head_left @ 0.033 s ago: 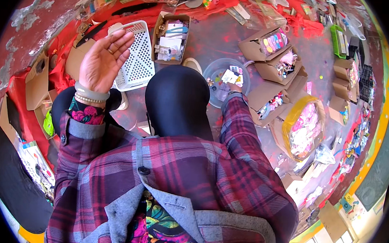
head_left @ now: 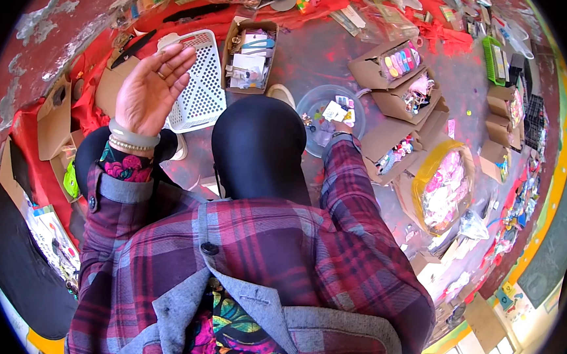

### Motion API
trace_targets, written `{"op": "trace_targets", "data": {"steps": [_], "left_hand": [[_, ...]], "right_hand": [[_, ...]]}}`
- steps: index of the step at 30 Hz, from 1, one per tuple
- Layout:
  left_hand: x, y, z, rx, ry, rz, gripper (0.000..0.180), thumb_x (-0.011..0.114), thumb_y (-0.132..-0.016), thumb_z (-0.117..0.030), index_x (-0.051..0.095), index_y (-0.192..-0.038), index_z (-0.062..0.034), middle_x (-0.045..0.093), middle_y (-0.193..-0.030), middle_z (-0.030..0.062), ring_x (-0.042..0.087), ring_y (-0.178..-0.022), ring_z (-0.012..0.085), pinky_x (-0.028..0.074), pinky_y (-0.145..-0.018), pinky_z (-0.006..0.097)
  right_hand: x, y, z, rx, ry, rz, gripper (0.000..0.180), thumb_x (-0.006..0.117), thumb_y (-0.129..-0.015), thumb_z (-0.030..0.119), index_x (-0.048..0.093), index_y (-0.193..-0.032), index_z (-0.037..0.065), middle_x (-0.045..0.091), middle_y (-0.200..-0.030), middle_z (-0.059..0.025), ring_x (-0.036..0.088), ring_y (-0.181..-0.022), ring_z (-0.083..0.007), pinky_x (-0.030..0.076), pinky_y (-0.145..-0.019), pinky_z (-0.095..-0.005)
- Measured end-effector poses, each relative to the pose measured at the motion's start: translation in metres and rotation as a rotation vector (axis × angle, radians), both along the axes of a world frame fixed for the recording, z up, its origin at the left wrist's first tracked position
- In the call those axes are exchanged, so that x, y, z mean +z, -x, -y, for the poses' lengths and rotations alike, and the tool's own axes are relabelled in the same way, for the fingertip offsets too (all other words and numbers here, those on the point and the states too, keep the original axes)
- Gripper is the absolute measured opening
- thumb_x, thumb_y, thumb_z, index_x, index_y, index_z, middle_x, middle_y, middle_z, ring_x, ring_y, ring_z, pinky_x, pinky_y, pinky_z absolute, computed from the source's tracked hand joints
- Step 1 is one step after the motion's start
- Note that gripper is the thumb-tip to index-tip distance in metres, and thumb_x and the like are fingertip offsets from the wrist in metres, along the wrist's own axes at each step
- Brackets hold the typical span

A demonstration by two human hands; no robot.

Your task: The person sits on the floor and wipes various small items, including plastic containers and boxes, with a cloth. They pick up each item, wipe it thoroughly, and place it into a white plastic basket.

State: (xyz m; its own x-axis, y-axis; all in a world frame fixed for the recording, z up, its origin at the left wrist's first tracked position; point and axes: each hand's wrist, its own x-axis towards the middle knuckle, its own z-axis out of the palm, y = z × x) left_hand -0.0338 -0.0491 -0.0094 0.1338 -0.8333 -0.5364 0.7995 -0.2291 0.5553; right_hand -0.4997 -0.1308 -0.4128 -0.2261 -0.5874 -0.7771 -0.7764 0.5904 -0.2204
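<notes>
My left hand is raised at the left, palm upward, fingers slightly curved and nothing in it. A ring and wrist bands show on it. My right hand reaches over a round clear plastic tub in front of my knee. It grips a small white card, which covers most of the fingers. Beside that card lies a pack with several coloured pieces. Small trinkets and a clear bag lie in the tub.
A white perforated basket and a cardboard box of hair clips and cards stand ahead. Open cardboard boxes of accessories line the right, with a yellow-rimmed container of pink packets. Red cloth edges the left.
</notes>
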Motion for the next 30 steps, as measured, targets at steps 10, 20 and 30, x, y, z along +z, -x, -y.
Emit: {"op": "trace_targets", "data": {"steps": [10,20,30], "left_hand": [[-0.003,0.000,0.004,-0.014,-0.023,0.000,0.038,0.042,-0.089,-0.021,0.044,-0.118,0.0033,0.048,-0.123,0.0166,0.044,-0.116,0.0234,0.038,-0.093,0.030],[-0.009,-0.006,-0.006,-0.004,-0.052,0.023,0.037,0.042,-0.089,-0.021,0.045,-0.117,0.0026,0.049,-0.122,0.0163,0.044,-0.116,0.0235,0.036,-0.093,0.030],[-0.010,-0.004,0.003,-0.038,-0.064,0.004,0.035,0.043,-0.088,-0.021,0.045,-0.116,0.0019,0.050,-0.120,0.0160,0.046,-0.114,0.0229,0.037,-0.092,0.030]], "right_hand": [[-0.006,-0.033,0.008,-0.067,0.028,0.139,0.052,0.062,-0.071,0.038,0.056,-0.111,0.005,0.060,-0.106,-0.0156,0.057,-0.098,-0.0295,0.043,-0.083,-0.0341],[0.065,-0.086,0.017,-0.016,0.164,-0.249,0.061,0.067,-0.064,0.030,0.045,-0.116,0.007,0.059,-0.103,-0.0183,0.058,-0.096,-0.0309,0.045,-0.082,-0.0370],[0.002,-0.076,0.031,0.011,0.041,-0.527,0.056,0.068,-0.063,0.019,0.047,-0.115,0.009,0.056,-0.109,-0.0164,0.057,-0.095,-0.0336,0.045,-0.079,-0.0473]]}}
